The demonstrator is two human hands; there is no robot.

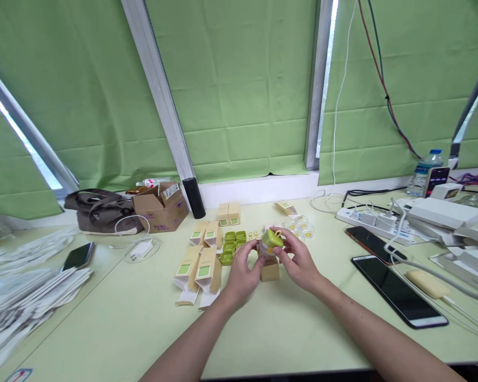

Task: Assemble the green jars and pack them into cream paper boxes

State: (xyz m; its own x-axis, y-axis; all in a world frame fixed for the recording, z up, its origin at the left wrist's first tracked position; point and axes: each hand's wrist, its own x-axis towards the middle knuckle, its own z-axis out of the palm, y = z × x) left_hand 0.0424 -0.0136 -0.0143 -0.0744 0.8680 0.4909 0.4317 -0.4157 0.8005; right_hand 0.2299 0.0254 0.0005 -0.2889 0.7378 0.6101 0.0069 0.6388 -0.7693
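Note:
Between both hands, a small green case (271, 240) with a yellow loop on top and a clear lower part is held up. My left hand (245, 268) grips its left side, fingers closed on it. On the right side, my right hand (300, 260) has its thumb and fingers around the same case. Directly below stands a small kraft box (270, 271), partly hidden by the hands. Left of them lie green square cases (229, 246) in rows and small yellow pieces (254, 235). Clear round parts (300, 225) sit behind my right hand.
Kraft boxes with flaps (197, 270) stand at left, more (228, 214) behind. Farther back are a carton (161, 208), a black cylinder (194, 198) and a bag (103, 212). Phones (398, 289), cables and a power strip (374, 224) lie right; white packets (27, 292) far left.

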